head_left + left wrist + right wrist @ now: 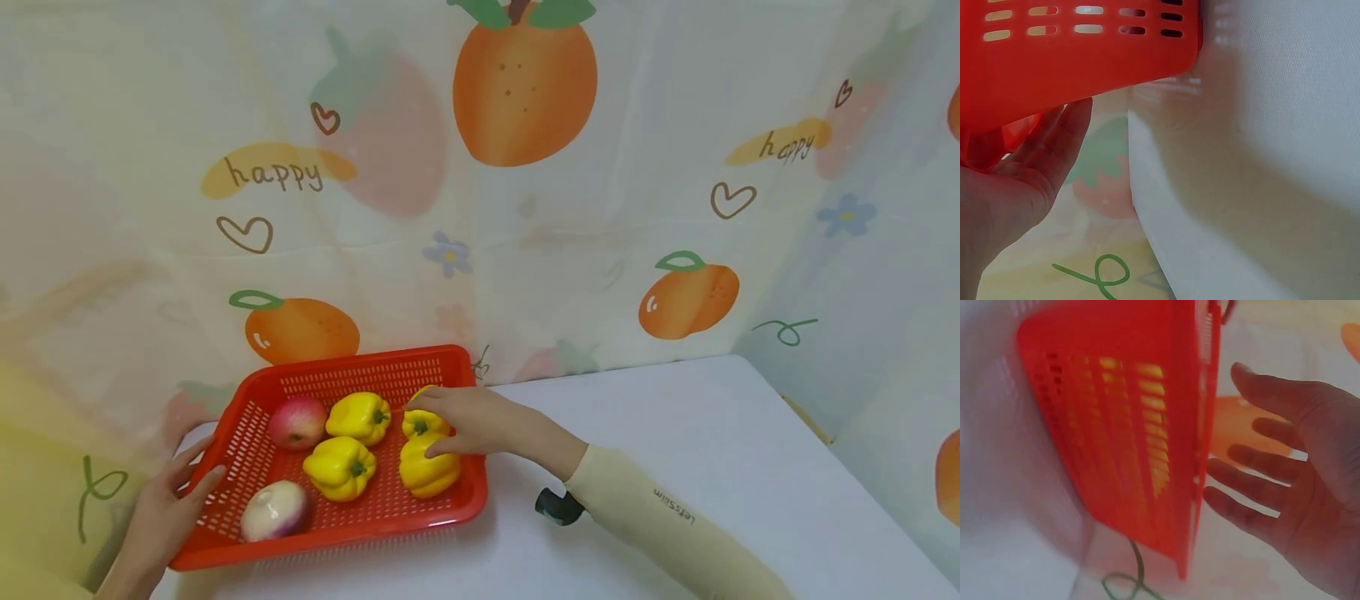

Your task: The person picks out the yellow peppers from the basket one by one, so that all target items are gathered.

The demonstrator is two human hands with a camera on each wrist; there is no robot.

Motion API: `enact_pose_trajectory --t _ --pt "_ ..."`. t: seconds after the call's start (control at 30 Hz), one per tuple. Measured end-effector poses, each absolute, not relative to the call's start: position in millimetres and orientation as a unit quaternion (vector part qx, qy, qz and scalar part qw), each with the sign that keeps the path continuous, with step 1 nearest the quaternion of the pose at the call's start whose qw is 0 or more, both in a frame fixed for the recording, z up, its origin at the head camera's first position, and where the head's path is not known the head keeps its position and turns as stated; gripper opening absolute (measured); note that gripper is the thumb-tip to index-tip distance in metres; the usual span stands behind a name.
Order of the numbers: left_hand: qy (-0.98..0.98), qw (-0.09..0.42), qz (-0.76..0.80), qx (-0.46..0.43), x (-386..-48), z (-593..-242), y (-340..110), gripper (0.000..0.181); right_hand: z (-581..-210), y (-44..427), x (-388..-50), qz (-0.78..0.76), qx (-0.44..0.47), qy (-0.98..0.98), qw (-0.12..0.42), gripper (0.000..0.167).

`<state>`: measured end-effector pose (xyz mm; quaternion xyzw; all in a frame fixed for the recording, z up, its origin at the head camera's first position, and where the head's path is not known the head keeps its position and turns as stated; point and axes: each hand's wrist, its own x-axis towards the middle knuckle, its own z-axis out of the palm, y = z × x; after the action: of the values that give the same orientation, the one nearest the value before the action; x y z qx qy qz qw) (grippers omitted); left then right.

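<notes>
A red plastic basket holds several yellow bell peppers, a pink apple and a white-and-purple round vegetable. My left hand grips the basket's left rim; in the left wrist view that hand has its fingers under the red rim. Over the basket's right end hovers my right hand, above two of the peppers. The right wrist view shows this hand with fingers spread and nothing held, beside the basket wall.
The basket stands on a white table near its back left. A curtain printed with fruit hangs behind. A black wrist camera sits below the right wrist.
</notes>
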<state>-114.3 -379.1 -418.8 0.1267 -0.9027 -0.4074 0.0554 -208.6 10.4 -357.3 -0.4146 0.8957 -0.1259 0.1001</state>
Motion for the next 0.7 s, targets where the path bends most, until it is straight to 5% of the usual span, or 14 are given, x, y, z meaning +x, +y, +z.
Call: enact_pose_trajectory --t 0.27,0.7 --pt "-0.903 0.063 -0.404 0.130 -114 -420 -378 0.059 -372 -22 -198 -0.069 -0.434 0.890 0.118 0.075" --pt "-0.898 0.063 -0.410 0.147 -113 -420 -377 0.058 -390 -55 -183 0.120 -0.412 0.898 0.098 0.063"
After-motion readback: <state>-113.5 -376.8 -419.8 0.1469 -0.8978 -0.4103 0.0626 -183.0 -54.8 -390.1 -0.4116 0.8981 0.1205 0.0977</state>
